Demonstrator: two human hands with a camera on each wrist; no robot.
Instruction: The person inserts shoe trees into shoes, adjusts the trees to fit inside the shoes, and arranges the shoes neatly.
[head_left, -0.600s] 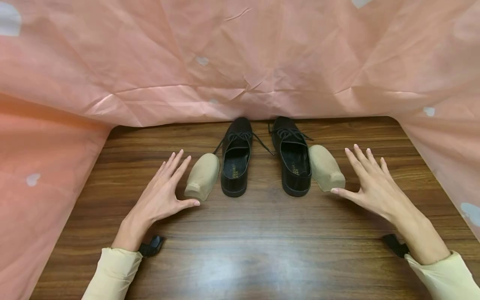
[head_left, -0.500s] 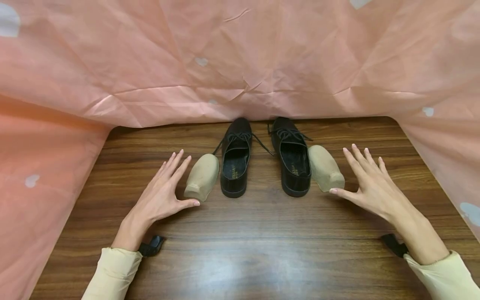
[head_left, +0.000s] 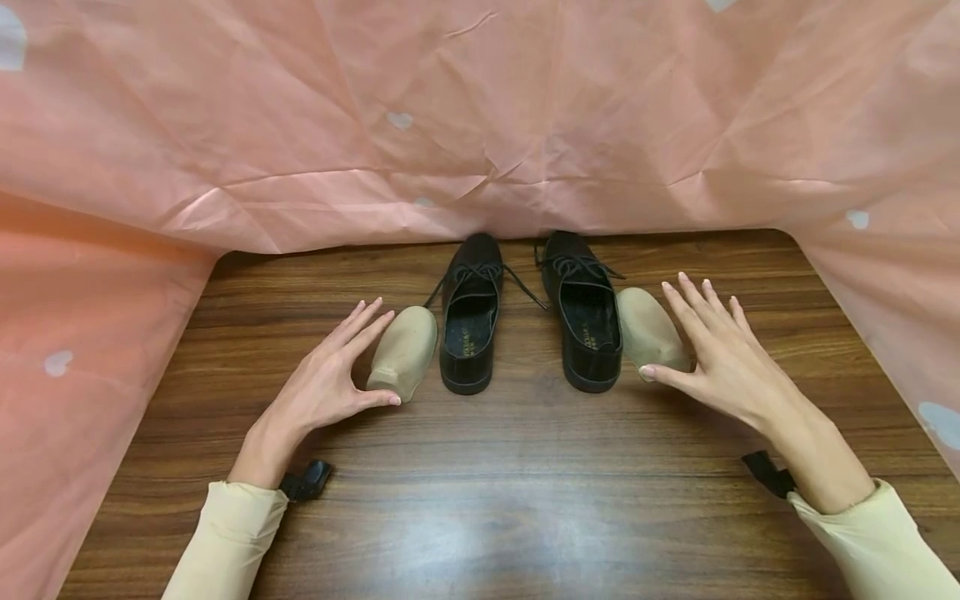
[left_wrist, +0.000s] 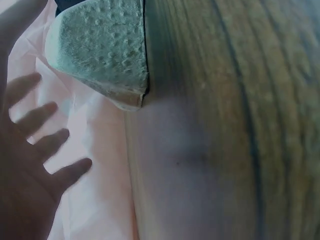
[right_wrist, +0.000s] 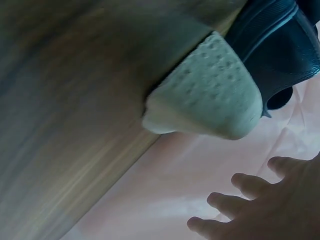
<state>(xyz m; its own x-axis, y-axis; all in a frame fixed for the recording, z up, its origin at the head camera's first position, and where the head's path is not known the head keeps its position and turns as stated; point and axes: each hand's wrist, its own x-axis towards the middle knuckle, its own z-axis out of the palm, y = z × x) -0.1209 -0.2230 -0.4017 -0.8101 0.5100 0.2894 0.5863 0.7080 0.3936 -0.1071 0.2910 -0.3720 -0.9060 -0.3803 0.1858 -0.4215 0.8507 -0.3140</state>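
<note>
My left hand (head_left: 318,383) hovers with fingers spread beside a beige moulded-pulp shoe insert (head_left: 407,346), its thumb at the near end. On the other side, my right hand (head_left: 731,367) spreads over the outer edge of a second pulp shoe insert (head_left: 647,327), the thumb overlapping its near end. A black lace-up shoe (head_left: 469,367) stands just inside the left insert, and its mate (head_left: 592,371) stands against the right one. Both wrist views show a dimpled insert end, the left insert (left_wrist: 105,45) and the right insert (right_wrist: 210,95), with fingers loosely extended and holding nothing.
The wooden tabletop (head_left: 510,467) lies under everything. Pink cloth (head_left: 480,100) with pale hearts hangs behind the shoe toes and along both sides. Loose laces (head_left: 527,288) trail from the shoes. A black wrist camera mount (head_left: 307,481) sits by the left wrist.
My right hand has moved left and a little forward, its thumb now overlapping the right insert. My left hand has come slightly closer to the left insert. Shoes and inserts stay put.
</note>
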